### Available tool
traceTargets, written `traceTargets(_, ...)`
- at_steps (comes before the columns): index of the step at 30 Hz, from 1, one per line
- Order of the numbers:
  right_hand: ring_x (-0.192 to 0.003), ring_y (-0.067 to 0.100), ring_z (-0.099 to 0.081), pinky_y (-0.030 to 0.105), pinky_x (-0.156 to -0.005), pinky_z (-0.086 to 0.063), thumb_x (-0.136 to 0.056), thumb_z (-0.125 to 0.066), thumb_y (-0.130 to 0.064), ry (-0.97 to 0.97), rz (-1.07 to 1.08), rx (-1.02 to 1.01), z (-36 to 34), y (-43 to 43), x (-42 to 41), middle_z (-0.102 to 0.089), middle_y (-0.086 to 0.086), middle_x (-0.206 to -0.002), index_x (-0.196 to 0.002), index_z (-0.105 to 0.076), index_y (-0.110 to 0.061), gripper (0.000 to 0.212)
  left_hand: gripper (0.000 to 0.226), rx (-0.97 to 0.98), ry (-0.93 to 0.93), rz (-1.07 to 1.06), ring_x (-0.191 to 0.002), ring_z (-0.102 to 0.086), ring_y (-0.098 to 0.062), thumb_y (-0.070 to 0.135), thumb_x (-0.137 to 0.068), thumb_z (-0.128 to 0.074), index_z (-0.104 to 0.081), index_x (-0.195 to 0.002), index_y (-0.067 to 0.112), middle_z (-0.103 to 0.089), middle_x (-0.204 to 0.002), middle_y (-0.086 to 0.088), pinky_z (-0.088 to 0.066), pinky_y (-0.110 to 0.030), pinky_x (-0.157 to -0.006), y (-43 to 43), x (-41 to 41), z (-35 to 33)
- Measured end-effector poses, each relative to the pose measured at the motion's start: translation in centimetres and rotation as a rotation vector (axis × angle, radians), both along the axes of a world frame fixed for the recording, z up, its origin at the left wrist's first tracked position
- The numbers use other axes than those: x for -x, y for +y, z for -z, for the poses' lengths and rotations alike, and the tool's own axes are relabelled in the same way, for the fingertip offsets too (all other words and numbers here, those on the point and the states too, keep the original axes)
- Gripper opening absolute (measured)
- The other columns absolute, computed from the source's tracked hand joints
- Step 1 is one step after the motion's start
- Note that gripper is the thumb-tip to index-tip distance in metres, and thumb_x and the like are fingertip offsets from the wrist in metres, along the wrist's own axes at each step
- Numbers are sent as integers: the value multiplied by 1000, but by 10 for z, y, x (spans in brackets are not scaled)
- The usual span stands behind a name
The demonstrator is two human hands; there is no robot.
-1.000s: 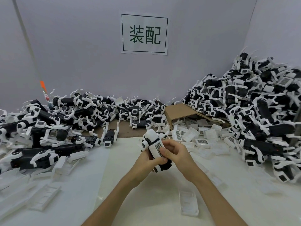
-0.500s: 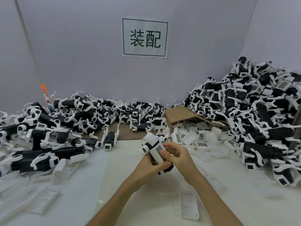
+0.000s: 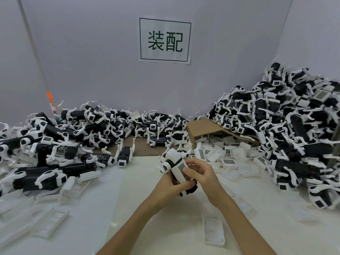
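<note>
Head view showed the toy body [image 3: 172,157] held above the bench [image 3: 145,208] centre. The left hand [image 3: 168,187] gripped it from below; the right hand [image 3: 201,173] pinched the grilled cover [image 3: 181,168], which likely needed even pressure to seat flush.

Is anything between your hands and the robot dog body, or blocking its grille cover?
Nothing visible stands in the way. Both hands hold the robot dog body above the table. The left hand grips it from below. The right hand pinches it, thumb on the white grille cover.
</note>
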State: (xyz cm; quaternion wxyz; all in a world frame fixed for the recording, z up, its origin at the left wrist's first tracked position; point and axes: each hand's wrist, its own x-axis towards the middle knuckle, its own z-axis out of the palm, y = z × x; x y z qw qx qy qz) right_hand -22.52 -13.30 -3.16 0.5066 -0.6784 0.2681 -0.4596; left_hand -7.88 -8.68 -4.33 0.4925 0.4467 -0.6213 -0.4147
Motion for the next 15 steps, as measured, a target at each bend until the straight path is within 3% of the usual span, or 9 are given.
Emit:
traceTargets(7, -90, 26, -73, 27, -75, -54, -82, -66, -27, 8, 7, 0, -1, 0, 0, -77, 10, -96, -107, -69, -8, 32, 26, 1, -12, 9, -75, -67, -1, 20, -93, -70, -60, -113, 34, -74, -85, 12, -49, -16, -60, 1, 1, 0)
traceTargets(13, -90, 27, -72, 29, -76, -54, -82, -65, -27, 16, 12, 8, -1, -1, 0, -76, 11, -96, -108, -68, -7, 33, 32, -5, -1, 3, -83, -68, -9, 26, -90, -72, -60, -120, 31, -75, -94, 3, -50, -18, -63, 1, 1, 0)
traceTargets(15, -90, 27, -72, 29, -76, -54, -82, -65, -27, 24, 16, 12, -1, 0, 0, -76, 12, -96, -108, -68, -6, 33, 37, -4, 11, 5, -90, -71, -16, 30, -86, -73, -59, -120, 32, -75, -100, 0, -55, -25, -69, 0, 1, 1)
